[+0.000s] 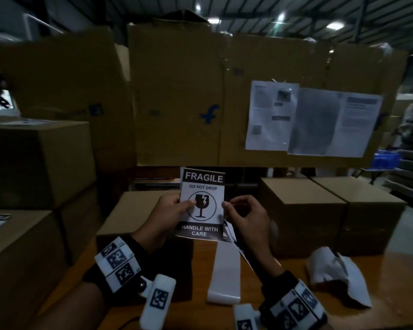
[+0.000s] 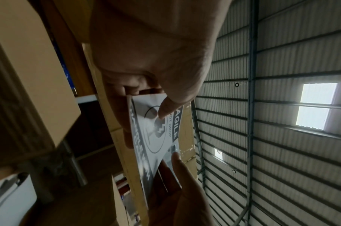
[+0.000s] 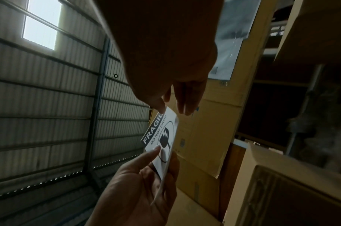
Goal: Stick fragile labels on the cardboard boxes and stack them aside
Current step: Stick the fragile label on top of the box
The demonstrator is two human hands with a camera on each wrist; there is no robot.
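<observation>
The left hand (image 1: 168, 214) pinches the left edge of the black and white paper fragile label (image 1: 202, 204), thumb on the front. The right hand (image 1: 244, 216) pinches its right edge. The fingers behind the label are hidden. The label stands upright above a closed brown cardboard box (image 1: 134, 210) on the wooden table (image 1: 272, 282).
</observation>
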